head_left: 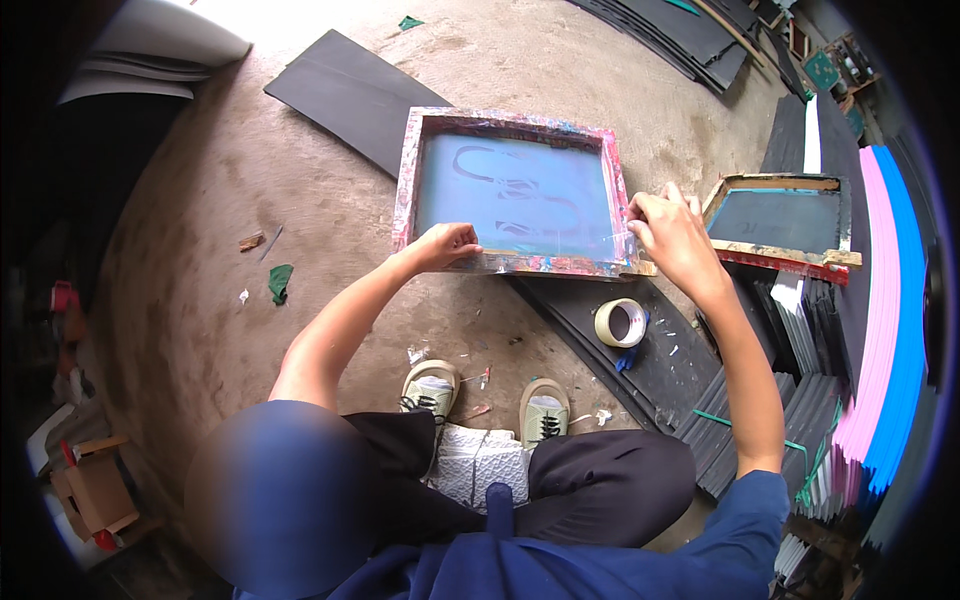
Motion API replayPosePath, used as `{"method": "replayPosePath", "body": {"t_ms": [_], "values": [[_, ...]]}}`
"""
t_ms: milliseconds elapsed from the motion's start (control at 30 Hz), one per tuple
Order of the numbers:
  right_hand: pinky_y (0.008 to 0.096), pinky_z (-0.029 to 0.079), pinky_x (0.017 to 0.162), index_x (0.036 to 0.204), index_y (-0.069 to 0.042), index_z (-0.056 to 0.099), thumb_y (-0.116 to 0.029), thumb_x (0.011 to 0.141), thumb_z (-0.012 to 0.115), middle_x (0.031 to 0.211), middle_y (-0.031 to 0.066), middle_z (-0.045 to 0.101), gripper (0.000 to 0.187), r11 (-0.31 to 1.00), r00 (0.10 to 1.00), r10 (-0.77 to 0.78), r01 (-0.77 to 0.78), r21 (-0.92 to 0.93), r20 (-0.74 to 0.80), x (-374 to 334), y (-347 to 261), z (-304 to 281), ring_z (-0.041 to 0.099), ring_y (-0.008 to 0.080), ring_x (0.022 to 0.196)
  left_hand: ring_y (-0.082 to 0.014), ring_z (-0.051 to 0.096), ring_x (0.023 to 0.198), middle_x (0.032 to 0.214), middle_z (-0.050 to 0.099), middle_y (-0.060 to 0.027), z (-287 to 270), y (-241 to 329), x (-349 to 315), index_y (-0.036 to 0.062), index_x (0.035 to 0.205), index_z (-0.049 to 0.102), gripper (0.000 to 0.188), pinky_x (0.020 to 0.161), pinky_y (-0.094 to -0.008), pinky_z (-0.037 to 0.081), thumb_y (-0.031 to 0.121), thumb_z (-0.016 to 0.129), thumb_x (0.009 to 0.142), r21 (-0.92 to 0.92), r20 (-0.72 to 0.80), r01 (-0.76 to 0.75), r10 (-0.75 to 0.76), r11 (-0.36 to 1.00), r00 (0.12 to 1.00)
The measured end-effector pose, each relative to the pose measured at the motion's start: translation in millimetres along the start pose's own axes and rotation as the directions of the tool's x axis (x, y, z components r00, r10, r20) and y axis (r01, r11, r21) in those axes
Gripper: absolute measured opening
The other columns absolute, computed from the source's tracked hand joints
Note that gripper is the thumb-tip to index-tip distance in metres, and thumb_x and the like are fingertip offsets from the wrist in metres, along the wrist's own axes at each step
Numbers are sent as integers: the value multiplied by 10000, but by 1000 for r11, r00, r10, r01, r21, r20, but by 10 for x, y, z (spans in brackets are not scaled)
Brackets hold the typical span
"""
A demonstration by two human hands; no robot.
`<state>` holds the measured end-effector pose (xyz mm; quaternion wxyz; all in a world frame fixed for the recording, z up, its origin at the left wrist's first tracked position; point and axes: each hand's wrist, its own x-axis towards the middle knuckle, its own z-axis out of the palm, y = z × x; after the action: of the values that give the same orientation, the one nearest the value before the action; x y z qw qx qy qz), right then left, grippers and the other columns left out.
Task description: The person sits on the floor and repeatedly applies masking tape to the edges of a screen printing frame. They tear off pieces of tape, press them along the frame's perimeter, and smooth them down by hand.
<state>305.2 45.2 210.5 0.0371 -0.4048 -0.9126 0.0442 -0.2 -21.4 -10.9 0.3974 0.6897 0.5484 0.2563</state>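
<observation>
A screen printing frame (403,190) with paint-stained wooden sides lies in front of me. Its blue mesh (560,180) bears darker sandal-like outlines. My left hand (445,246) is closed at the near left part of the frame, fingers curled over the mesh edge; what they grip is hidden. By the near right corner, my right hand (672,232) is pinched on a thin, see-through strip that looks like clear tape (622,238). The strip's full length is hard to make out. A roll of tape (606,325) rests on dark sheets below the frame.
Dark foam sheets (345,95) extend beneath the frame. At right, a second screen frame (780,247) sits on stacked dark sheets, beside pink sheets (875,300) and blue sheets (908,300). White textured material (480,465) lies between my legs. Scraps, including a green piece (281,283), dot the floor.
</observation>
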Motion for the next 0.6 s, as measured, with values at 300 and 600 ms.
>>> {"method": "replayPosePath", "body": {"t_ms": [300,600], "values": [[427,350,833,853,-49,574,-176,779,639,830,106,618,161,994,998,-11,4,-110,-66,-118,-405,-585,513,272,930,-190,618,764,830,654,-101,-326,208,-199,31,921,605,285,702,-328,486,304,626,844,23,-2,60,-60,998,998],[396,341,831,827,-74,581,-176,790,622,801,67,584,115,986,967,-62,20,-165,-248,-350,-634,-700,500,233,877,-192,624,775,837,639,-77,-559,403,-395,63,951,560,182,708,-325,489,220,597,867,-13,-50,-29,28,1000,998]]}}
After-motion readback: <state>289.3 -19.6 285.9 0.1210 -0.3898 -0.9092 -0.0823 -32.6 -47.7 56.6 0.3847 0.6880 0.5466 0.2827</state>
